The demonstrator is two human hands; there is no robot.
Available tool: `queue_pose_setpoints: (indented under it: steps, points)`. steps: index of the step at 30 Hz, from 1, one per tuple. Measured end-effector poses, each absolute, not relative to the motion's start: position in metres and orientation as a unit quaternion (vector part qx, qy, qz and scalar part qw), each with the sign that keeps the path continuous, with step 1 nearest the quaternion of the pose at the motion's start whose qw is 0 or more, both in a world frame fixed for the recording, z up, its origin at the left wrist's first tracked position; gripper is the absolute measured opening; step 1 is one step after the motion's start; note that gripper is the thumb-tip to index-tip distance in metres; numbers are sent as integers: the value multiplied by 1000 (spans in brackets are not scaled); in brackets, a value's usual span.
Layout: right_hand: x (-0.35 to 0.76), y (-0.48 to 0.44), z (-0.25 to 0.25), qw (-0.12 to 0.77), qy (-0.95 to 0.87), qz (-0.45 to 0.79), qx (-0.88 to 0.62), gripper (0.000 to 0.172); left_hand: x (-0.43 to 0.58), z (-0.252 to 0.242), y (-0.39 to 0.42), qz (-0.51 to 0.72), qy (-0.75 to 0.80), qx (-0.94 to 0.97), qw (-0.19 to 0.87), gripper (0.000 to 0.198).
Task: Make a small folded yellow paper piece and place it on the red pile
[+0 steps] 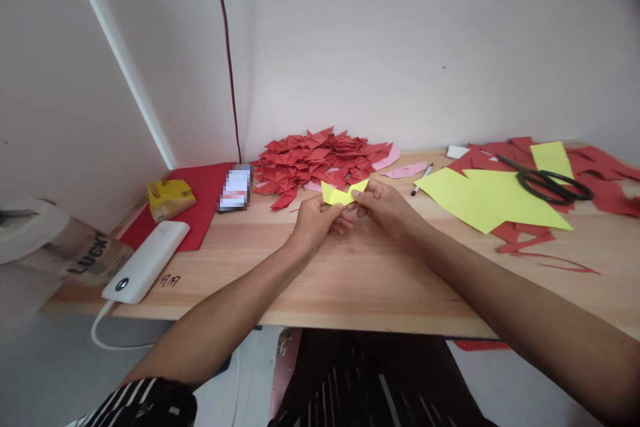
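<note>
A small folded piece of yellow paper [344, 195], with two pointed ends turned up, is held between both hands above the wooden table. My left hand [323, 219] pinches its left and lower part, thumb on the near side. At its right end, my right hand [379, 205] grips the paper between thumb and fingers. Just behind the hands lies a heap of folded red paper pieces [315, 159]. To the right, a large cut sheet of yellow paper [485, 197] lies on the table, with black-handled scissors [545, 183] across it.
Red paper scraps [605, 177] spread at the far right. A pen [423, 179] and pink paper pieces [406, 170] lie beside the heap. On the left are a phone [235, 188], red sheets [203, 213], a yellow packet [171, 197], a corded white power bank [147, 260] and a cup [65, 240].
</note>
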State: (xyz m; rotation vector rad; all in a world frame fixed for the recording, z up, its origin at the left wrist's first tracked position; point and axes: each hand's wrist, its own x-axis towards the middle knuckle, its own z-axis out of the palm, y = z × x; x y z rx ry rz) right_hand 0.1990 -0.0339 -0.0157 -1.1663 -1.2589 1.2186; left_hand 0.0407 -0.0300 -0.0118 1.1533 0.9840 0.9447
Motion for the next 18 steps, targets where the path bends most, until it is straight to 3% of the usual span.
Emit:
queue_pose_setpoints:
  steps: [7,18]
  points:
    - [196,-37,-7,419,-573,478,-517,52,42,-14,-30,405,407,533,622,10]
    - [195,-39,-9,411,-642,390,-517,44,40,-8,-32,370,403,526,650,12]
